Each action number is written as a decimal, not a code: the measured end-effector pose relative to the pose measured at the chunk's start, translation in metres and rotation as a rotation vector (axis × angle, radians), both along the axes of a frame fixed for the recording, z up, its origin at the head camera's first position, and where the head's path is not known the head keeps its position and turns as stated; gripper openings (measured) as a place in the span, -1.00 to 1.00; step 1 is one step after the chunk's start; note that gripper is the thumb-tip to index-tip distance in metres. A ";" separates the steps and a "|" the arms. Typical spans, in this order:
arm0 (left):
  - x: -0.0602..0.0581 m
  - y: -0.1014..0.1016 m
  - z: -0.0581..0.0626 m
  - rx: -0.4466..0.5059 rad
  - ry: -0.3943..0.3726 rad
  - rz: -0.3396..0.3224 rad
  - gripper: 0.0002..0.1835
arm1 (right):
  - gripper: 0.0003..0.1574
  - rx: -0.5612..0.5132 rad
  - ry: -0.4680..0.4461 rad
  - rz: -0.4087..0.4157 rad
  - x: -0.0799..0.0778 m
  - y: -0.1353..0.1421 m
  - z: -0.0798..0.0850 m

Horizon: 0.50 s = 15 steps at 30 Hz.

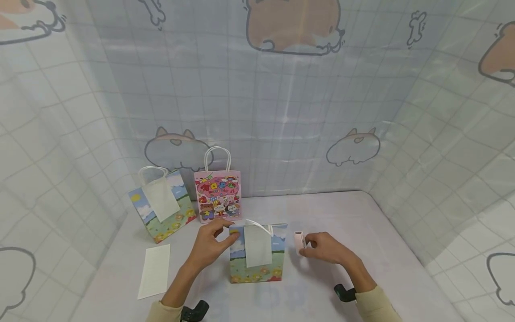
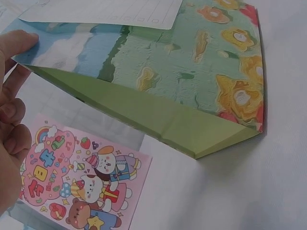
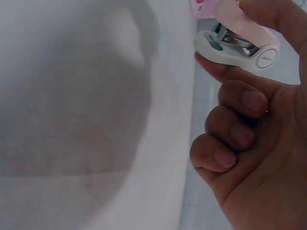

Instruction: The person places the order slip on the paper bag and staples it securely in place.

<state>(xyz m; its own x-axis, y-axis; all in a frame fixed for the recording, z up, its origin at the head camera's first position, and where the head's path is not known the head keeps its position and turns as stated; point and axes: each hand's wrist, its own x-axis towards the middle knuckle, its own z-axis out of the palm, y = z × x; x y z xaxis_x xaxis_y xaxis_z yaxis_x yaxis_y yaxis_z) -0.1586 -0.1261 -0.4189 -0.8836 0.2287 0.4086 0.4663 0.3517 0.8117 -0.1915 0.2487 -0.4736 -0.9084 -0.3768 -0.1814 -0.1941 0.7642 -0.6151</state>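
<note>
Upright on the table in front of me stands a paper gift bag (image 1: 261,273) printed with sky, grass and flowers. A white lined card (image 1: 258,250) lies against its front, below a white cord handle (image 1: 259,225). My left hand (image 1: 208,246) pinches the bag's upper left corner between thumb and finger. To the right of the bag, my right hand (image 1: 327,248) holds a small pink and white stapler (image 3: 235,45) between thumb and index finger. Its jaws stand apart with no paper between them, and the other fingers curl into the palm.
A similar landscape bag (image 1: 177,228) with a white card on its front leans at the back left. Beside it a pink cartoon bag (image 1: 218,197) stands near the back curtain (image 1: 281,134). Another white lined card (image 1: 154,272) lies flat on the table at left.
</note>
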 end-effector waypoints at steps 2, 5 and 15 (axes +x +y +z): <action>0.000 0.000 0.000 0.002 0.000 -0.004 -0.77 | -0.57 0.008 -0.030 -0.011 0.001 0.003 -0.006; -0.001 0.000 -0.001 0.001 0.002 -0.003 -0.77 | -0.56 0.021 -0.063 -0.019 0.002 0.007 -0.011; -0.003 0.000 -0.002 -0.004 -0.025 0.008 -0.76 | -0.56 0.035 -0.101 -0.072 0.007 0.017 -0.023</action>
<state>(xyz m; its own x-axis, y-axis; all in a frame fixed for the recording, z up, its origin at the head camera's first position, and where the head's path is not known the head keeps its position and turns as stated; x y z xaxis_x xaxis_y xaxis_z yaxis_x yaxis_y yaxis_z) -0.1615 -0.1258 -0.4207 -0.8954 0.2235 0.3852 0.4430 0.3586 0.8217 -0.1847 0.2655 -0.4969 -0.9093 -0.3030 -0.2851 -0.0765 0.7953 -0.6014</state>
